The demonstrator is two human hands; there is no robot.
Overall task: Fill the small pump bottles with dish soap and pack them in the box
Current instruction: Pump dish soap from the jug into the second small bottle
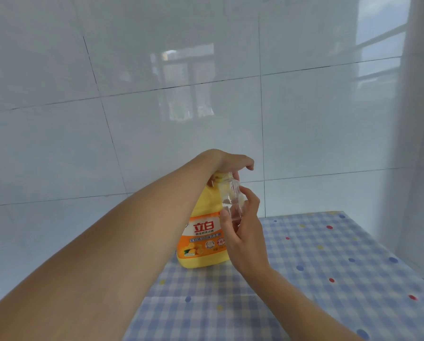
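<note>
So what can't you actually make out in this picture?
Head view:
The soap bottle's pump top: covered by the left hand.
Soap level in the small clear bottle: see-through, partly behind fingers of the right hand.
The box: nowhere in frame.
The table's left side: hidden by the left forearm.

The bare left arm stretches from near left to centre, wrist bent down, left hand (pixel 233 163) curled over the top of the yellow plastic soap bottle (pixel 206 244). The right hand (pixel 246 233), coming from near right, grips a small clear plastic bottle (pixel 230 200).

Home kitchen or utility corner. Glossy white wall tiles (pixel 181 70) reflect a window. Blue checked tablecloth (pixel 304 279) covers the table.
</note>
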